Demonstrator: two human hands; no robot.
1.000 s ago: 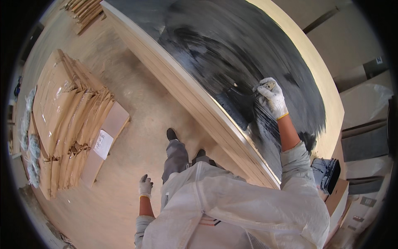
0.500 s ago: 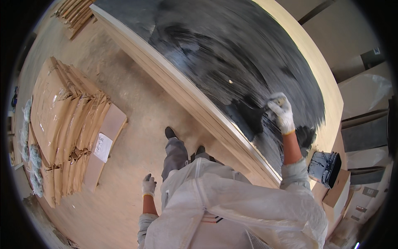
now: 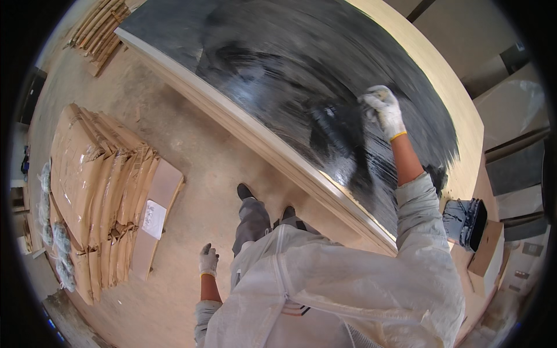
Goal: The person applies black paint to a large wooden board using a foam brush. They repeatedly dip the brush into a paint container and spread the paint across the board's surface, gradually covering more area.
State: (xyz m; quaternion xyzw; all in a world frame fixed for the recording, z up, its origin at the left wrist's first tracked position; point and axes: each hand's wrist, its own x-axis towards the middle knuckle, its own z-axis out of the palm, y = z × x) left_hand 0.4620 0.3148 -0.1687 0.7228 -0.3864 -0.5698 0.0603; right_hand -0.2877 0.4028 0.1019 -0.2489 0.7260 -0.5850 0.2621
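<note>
- Left of the panel, a stack of flat brown cardboard packs [image 3: 96, 191] lies on the concrete floor [image 3: 191, 151], well apart from the work.
- The left hand [image 3: 208, 261], in a pale glove, hangs loosely curled and holds nothing, beside the person's leg and near the panel's front edge.
- The large wooden panel [image 3: 464, 122] spans the view; most of its face carries wet black coating [image 3: 278, 69], with bare wood left along its far and right margins.
- The right hand [image 3: 383, 110], gloved, presses down on the coated face toward the panel's right side, fingers closed round an applicator.
- To do this well, I judge: keep strokes long and overlapping, even pressure, working toward the bare margin.
- Right of the panel, a dark paint tray [image 3: 467, 223] sits on a cardboard box [image 3: 486, 249].
- Hard to make out: the applicator itself, mostly hidden by the glove and motion blur; the panel's support is hidden.
</note>
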